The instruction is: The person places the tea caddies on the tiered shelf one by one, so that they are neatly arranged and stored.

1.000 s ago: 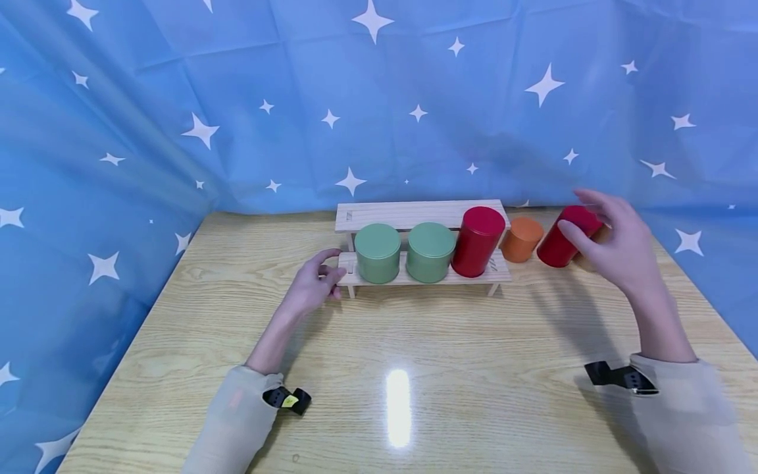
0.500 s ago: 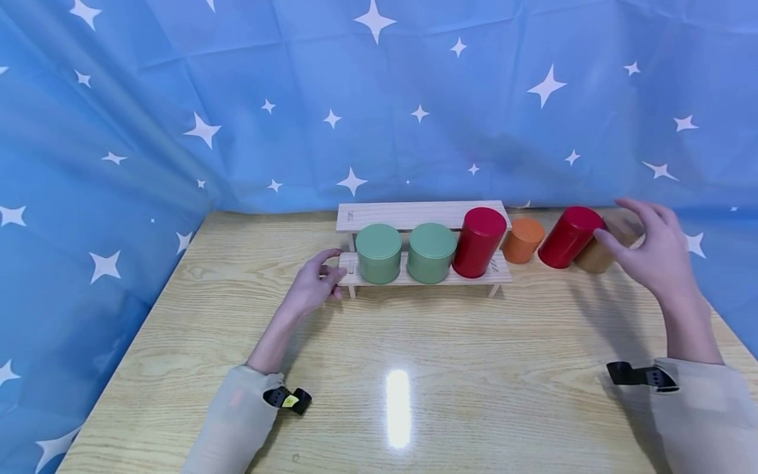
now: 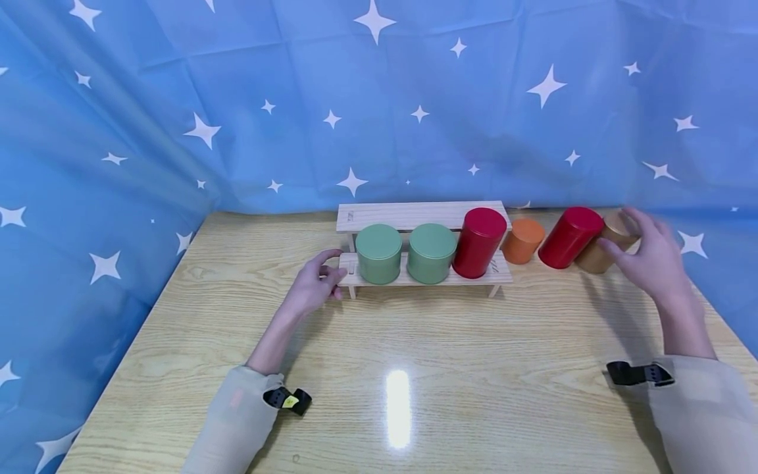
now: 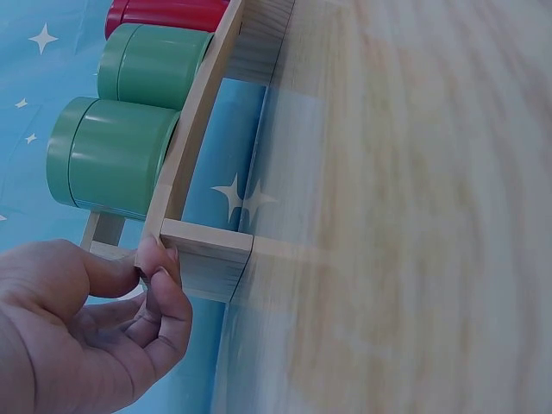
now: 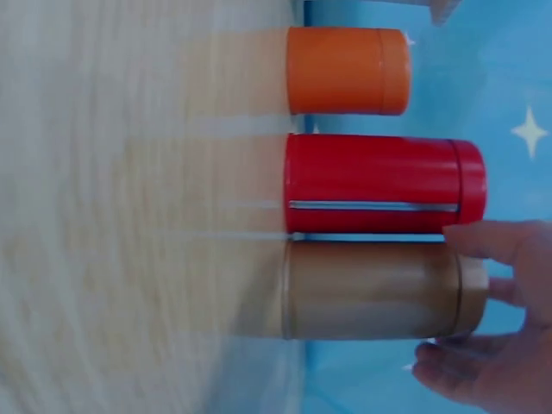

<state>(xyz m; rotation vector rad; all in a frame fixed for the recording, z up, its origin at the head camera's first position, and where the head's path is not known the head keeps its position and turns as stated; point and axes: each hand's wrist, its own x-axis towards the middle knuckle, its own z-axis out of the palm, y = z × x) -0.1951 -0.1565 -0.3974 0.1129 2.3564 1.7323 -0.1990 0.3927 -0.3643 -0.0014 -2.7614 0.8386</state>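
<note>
My left hand (image 3: 316, 283) pinches the left end of a two-step wooden rack (image 3: 423, 210) between thumb and curled fingers. On the lower step stand two short green canisters (image 3: 379, 255) (image 3: 431, 253) and a tall red canister (image 3: 478, 243). At the right, my right hand (image 3: 654, 257) is around the lid end of an upright gold-brown canister (image 5: 375, 289). Its thumb lies on one side and its bent fingers on the other, partly hidden. Close beside that canister stands a second red canister (image 3: 571, 238), then a small orange one (image 3: 523, 241).
The wooden table (image 3: 355, 375) extends in front of the rack. A blue cloth with white stars (image 3: 266, 99) hangs close behind and at the sides. A bright light reflection lies on the tabletop. The right canisters stand near the back edge.
My right hand moved right past the red canister, uncovering the gold-brown one, then came in around its lid with the fingers closing. My left hand stays on the rack.
</note>
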